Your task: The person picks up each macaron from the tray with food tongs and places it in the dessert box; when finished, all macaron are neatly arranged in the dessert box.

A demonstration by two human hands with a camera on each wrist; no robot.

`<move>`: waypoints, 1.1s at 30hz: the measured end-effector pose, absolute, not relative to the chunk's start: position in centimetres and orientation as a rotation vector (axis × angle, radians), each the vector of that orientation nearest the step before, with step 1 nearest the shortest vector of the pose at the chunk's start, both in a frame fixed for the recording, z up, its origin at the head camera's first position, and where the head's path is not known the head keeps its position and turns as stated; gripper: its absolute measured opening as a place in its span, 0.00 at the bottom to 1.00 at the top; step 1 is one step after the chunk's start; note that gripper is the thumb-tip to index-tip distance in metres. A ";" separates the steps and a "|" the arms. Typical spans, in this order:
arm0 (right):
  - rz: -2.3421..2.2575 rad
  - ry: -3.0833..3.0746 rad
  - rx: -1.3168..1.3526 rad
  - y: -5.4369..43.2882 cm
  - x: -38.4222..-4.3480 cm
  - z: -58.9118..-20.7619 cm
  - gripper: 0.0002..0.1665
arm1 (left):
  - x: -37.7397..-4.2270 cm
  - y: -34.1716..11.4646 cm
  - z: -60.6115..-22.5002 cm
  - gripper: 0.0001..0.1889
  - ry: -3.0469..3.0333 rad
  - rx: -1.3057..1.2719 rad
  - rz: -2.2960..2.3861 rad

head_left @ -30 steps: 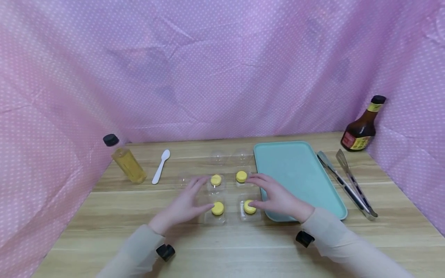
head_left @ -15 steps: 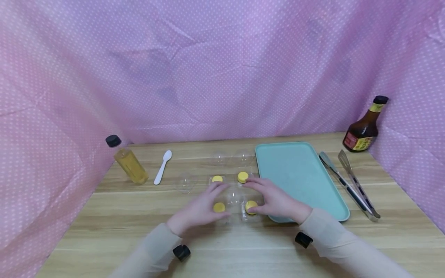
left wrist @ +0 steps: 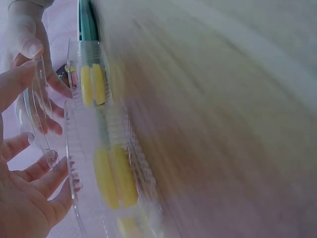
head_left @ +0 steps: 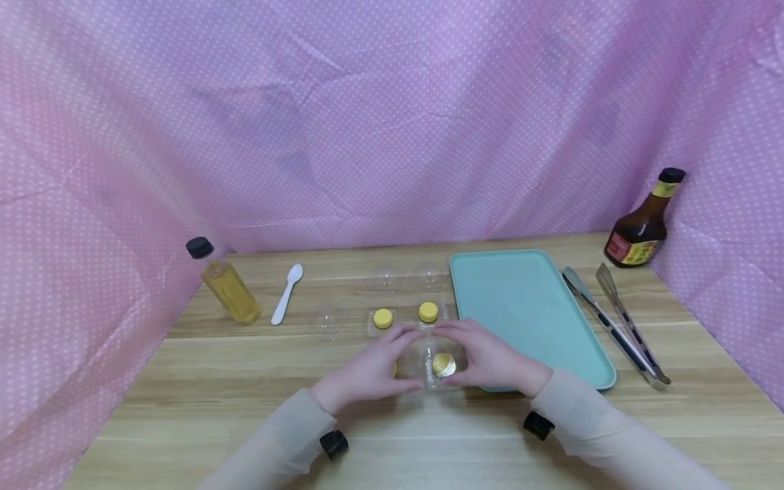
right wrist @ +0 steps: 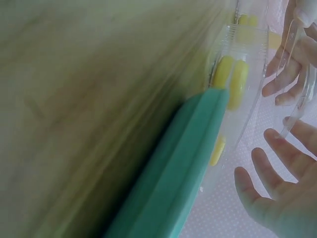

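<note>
In the head view my left hand [head_left: 373,367] and right hand [head_left: 490,350] face each other over the front clear plastic boxes. A clear plastic domed lid [left wrist: 37,114] is pinched between thumbs and fingers of both hands, held just above the front right yellow macaron [head_left: 444,365]. That macaron sits in its clear base. The front left macaron [head_left: 395,367] is mostly hidden behind my left hand. Two more yellow macarons, the back left macaron [head_left: 382,318] and the back right macaron [head_left: 428,312], sit in clear bases beyond my fingers.
Loose clear lids lie behind the boxes, one lid [head_left: 327,323] farther left. A teal tray [head_left: 527,306] stands close on the right, then metal tongs [head_left: 612,327]. A white spoon [head_left: 286,294] and oil bottle [head_left: 229,289] are left; a sauce bottle [head_left: 640,231] stands back right.
My left hand has moved right with the lid, from beside the front left macaron to the front right one. My right hand has stayed nearly in place and now grips the lid too.
</note>
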State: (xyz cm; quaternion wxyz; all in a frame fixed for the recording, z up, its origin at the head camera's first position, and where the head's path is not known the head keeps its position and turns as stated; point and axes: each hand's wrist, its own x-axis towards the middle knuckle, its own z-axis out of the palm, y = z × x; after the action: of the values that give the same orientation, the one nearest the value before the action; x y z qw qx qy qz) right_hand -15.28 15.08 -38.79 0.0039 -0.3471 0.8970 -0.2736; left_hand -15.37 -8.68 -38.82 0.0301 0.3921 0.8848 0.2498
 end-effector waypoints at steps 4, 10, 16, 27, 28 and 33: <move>-0.846 2.831 -1.086 15.4 -15.1 -38.8 0.43 | -15.3 -8.3 -39.1 0.43 2.728 1.218 0.743; -0.830 2.850 -1.080 15.9 -15.0 -39.1 0.43 | -15.1 -7.9 -39.2 0.43 2.770 1.201 0.641; -0.823 2.844 -1.077 16.5 -14.9 -39.3 0.44 | -14.9 -7.5 -39.0 0.43 2.792 1.184 0.553; -0.759 2.838 -1.061 17.1 -14.8 -39.8 0.45 | -15.2 -6.8 -39.3 0.40 2.791 1.235 0.440; -0.753 2.833 -1.055 17.1 -14.8 -39.8 0.45 | -15.1 -6.8 -39.3 0.40 2.791 1.236 0.433; -0.736 2.820 -1.036 17.1 -14.7 -39.8 0.46 | -15.1 -6.7 -39.4 0.39 2.789 1.230 0.415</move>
State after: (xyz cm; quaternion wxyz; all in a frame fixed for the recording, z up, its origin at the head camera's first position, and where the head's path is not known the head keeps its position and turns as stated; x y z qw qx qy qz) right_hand -14.69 17.14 -39.75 0.0242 -0.3347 0.9115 -0.2379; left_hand -15.15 -6.72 -39.44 0.0329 0.3996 0.9061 0.1347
